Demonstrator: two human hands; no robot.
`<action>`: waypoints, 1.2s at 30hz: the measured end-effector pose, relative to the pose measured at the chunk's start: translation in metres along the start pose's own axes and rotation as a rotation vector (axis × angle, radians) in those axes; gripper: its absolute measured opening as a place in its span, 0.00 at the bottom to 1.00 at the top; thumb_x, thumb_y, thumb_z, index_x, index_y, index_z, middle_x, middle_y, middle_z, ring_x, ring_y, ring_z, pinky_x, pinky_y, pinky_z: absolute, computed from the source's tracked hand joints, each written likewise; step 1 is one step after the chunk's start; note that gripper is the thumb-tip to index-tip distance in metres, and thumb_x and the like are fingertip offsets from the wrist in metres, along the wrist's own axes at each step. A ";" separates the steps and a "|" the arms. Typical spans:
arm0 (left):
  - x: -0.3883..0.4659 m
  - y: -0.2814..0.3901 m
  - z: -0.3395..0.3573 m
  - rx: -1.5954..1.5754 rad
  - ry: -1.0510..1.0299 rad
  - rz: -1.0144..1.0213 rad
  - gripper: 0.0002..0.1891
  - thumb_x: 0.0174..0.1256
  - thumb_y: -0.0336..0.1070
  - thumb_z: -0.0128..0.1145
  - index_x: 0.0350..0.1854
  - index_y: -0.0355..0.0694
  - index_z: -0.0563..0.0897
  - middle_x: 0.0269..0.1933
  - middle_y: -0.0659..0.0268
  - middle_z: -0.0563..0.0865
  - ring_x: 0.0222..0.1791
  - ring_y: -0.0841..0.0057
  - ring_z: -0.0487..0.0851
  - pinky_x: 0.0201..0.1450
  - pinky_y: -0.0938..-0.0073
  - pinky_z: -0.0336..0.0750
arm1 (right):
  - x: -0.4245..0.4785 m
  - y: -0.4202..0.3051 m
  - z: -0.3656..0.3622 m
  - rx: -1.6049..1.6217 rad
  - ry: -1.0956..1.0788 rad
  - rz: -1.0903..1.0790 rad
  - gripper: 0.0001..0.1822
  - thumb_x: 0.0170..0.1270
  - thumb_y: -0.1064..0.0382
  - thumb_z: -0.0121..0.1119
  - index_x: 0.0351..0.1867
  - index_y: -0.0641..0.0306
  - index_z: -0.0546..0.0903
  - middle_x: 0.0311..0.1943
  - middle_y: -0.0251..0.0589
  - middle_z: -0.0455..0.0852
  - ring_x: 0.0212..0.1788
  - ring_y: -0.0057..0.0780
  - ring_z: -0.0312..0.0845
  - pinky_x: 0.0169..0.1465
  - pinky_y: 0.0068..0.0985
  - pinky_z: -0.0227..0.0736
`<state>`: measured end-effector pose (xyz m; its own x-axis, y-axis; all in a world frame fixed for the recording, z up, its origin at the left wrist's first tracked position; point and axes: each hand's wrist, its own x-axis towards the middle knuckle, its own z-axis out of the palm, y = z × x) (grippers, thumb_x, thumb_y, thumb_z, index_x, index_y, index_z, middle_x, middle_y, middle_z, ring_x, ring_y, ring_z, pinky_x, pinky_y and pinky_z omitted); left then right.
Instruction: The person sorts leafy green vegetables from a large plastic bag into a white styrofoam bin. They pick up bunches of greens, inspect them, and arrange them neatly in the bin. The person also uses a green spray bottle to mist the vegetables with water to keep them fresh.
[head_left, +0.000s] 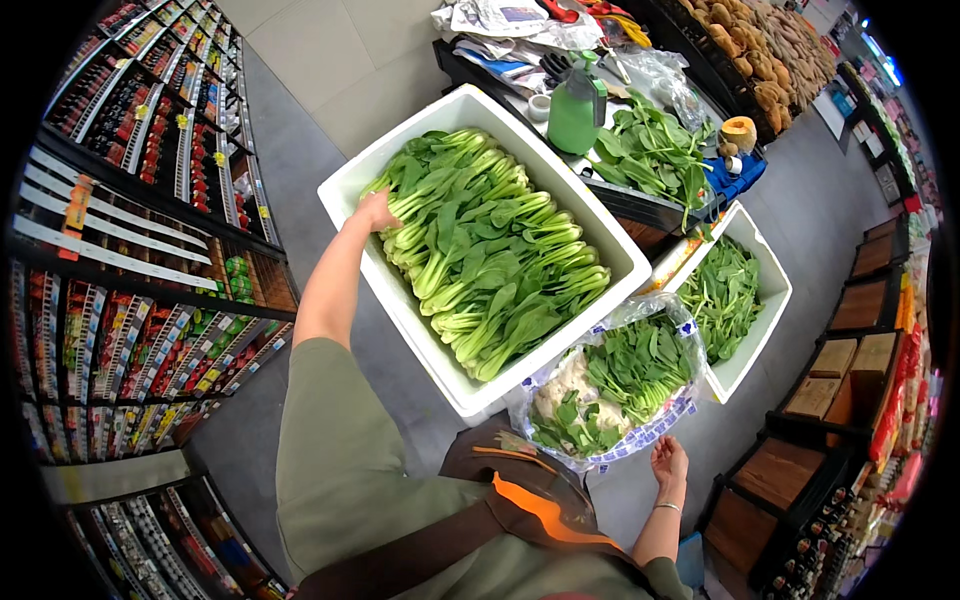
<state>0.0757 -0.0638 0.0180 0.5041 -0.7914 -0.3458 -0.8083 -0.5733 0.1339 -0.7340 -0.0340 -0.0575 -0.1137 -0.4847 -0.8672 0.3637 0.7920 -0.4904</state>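
Note:
My left hand (379, 211) reaches over the side of a white foam box (480, 401) and touches the bok choy (480, 247) at its left edge. Leaves and stalks hide part of the fingers, so I cannot tell whether they grip a bunch. The bok choy lies in tight rows, pale stalk ends outward. My right hand (669, 459) hangs with loosely curled fingers and nothing visible in them. Just beyond it stands a bag-lined container (649, 442) with loose green leaves (637, 367) and pale trimmings (570, 390).
Behind the box, a cluttered table (622, 199) bears a green spray bottle (574, 109), leafy greens (645, 150), a tape roll (538, 107) and a cut pumpkin (739, 133). Another foam box (776, 289) of greens stands right. Stocked shelves (150, 187) line the left; wooden crates (780, 472) flank the right.

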 end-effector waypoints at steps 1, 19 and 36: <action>0.000 0.002 0.004 0.033 -0.038 0.005 0.50 0.40 0.51 0.74 0.68 0.36 0.64 0.65 0.47 0.69 0.66 0.57 0.67 0.68 0.65 0.63 | 0.000 -0.002 -0.002 -0.018 -0.011 -0.015 0.06 0.67 0.59 0.53 0.36 0.56 0.77 0.31 0.29 0.81 0.30 0.22 0.76 0.32 0.19 0.74; -0.027 -0.007 0.024 0.155 0.188 0.012 0.35 0.52 0.52 0.66 0.58 0.34 0.73 0.49 0.44 0.82 0.52 0.51 0.79 0.55 0.57 0.72 | 0.005 -0.030 0.041 -0.197 -0.109 -0.145 0.06 0.66 0.63 0.53 0.35 0.63 0.76 0.29 0.33 0.78 0.28 0.22 0.74 0.31 0.19 0.71; -0.264 0.411 0.169 -0.886 -0.535 0.444 0.13 0.66 0.33 0.52 0.51 0.38 0.80 0.47 0.60 0.84 0.44 0.72 0.81 0.47 0.71 0.75 | 0.207 -0.092 0.078 -0.778 -0.050 -0.510 0.27 0.56 0.65 0.57 0.61 0.60 0.73 0.38 0.43 0.83 0.37 0.31 0.78 0.41 0.26 0.72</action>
<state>-0.4415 -0.0546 0.0073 -0.1419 -0.8925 -0.4282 -0.2751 -0.3800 0.8831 -0.7186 -0.2361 -0.1852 -0.0428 -0.8434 -0.5355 -0.4432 0.4964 -0.7464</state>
